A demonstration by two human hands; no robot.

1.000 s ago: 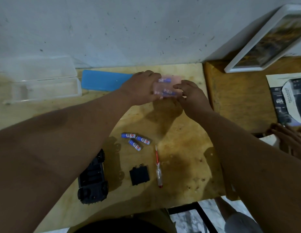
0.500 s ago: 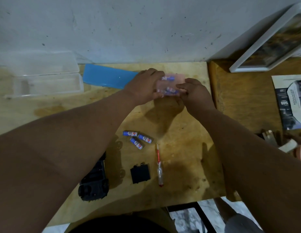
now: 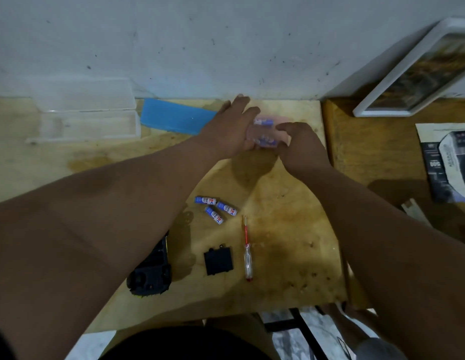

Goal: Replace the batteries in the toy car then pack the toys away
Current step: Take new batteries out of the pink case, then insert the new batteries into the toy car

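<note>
A small clear pink case (image 3: pixel 267 131) with blue-and-white batteries inside is held at the far side of the wooden table (image 3: pixel 291 229). My left hand (image 3: pixel 231 128) grips its left end and my right hand (image 3: pixel 299 146) grips its right end. Three loose blue-and-white batteries (image 3: pixel 216 207) lie mid-table. The black toy car (image 3: pixel 151 271) lies upside down near the front edge, partly hidden by my left forearm. Its black battery cover (image 3: pixel 218 261) and a red-tipped clear screwdriver (image 3: pixel 247 252) lie beside it.
A clear plastic box (image 3: pixel 83 123) with its lid open stands at the back left, a blue lid (image 3: pixel 177 119) next to it. On the darker right-hand table sit a white-framed picture (image 3: pixel 418 74) against the wall and a printed box (image 3: pixel 449 162).
Both hands stayed on the pink case and shifted it slightly. My left fingers have spread over its left end. The other person's hand at the right edge has gone from view.
</note>
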